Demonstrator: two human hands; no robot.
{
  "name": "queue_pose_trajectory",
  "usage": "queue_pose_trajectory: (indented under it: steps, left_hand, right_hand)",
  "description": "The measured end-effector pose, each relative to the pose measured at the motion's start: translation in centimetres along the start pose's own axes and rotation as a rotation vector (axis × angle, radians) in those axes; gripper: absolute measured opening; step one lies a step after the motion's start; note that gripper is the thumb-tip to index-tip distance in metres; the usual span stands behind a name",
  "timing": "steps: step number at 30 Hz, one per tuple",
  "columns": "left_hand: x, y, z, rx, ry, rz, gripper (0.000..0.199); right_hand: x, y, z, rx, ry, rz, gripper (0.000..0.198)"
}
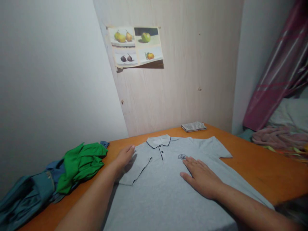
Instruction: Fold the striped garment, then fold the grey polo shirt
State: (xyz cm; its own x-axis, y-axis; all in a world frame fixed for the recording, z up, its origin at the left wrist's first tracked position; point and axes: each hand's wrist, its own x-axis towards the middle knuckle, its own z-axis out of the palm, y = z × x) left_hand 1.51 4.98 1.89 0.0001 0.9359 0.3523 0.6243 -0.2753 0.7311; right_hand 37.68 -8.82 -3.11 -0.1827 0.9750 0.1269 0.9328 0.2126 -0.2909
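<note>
A light grey polo shirt (158, 183) lies front side up, its dark-edged collar pointing away from me. The sleeve (138, 166) on the left is folded inward across the front, while the one on the right (214, 147) spreads outward. My left hand (125, 157) is at the shoulder edge by the folded sleeve, seen from the side with fingers stretched forward; the underside of its fingers is hidden. Flat on the chest, beside a small dark emblem (182, 157), rests my right hand (202, 176), fingers extended and thumb apart, holding nothing.
The shirt is on an orange table (255, 173). Crumpled green cloth (81, 163) and blue-grey clothes (31, 195) lie along the left. A checked folded cloth or booklet (193, 126) sits at the back edge. Behind stands a wall with a fruit poster (136, 46); a pink curtain (269, 83) hangs right.
</note>
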Motion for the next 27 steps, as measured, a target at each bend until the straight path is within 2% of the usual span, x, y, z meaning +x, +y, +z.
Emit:
queue_pose_trajectory:
  steps: [4,8,13,17,20,23,27]
  left_hand:
    - [0.0,-2.4,-2.3,-0.054,0.16,0.008,0.047]
    - [0.0,-5.1,-2.7,-0.023,0.225,-0.018,0.035]
    - [-0.6,-6.3,-2.3,0.05,0.137,-0.007,0.023]
    - [-1.1,-5.4,-2.3,0.122,0.061,0.029,0.024]
    - [-1.5,-4.4,-2.0,0.184,0.012,0.065,0.029]
    - [-1.9,-3.4,-1.3,0.252,-0.046,0.09,0.036]
    - [-2.3,-2.5,-0.4,0.344,-0.143,0.117,0.038]
  right_hand:
    - [0.1,0.2,0.3,-0.021,0.017,0.005,0.08]
    - [0.1,0.6,0.4,-0.071,0.019,-0.002,0.079]
    - [0.0,1.3,0.9,-0.124,0.018,-0.015,0.079]
    - [0.3,1.7,0.6,-0.131,0.008,-0.024,0.078]
    - [0.9,1.2,-0.8,-0.15,-0.055,-0.005,0.077]
    - [1.6,-0.9,-2.4,-0.148,-0.087,-0.041,0.066]
    - [1.8,-6.3,-2.8,-0.018,-0.066,-0.202,0.058]
